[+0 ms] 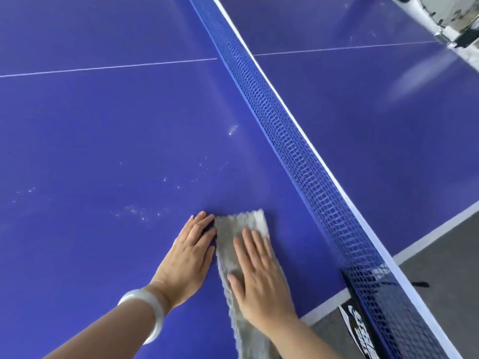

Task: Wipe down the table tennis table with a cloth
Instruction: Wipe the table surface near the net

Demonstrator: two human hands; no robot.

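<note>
Close beside the net (298, 141), near the side edge of the blue desk (103, 125), a grey cloth (241, 224) is laid flat and pressed down by the right hand (259, 275), fingers straight. The left hand (189, 257) is spread flat on the desk, fingertips touching the cloth's left edge.

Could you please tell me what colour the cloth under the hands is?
The cloth is light grey, with a fuzzy texture; the head view shows it.

Blue table tennis table (103, 120) with grey cloth (233, 244), net (298, 141).
</note>
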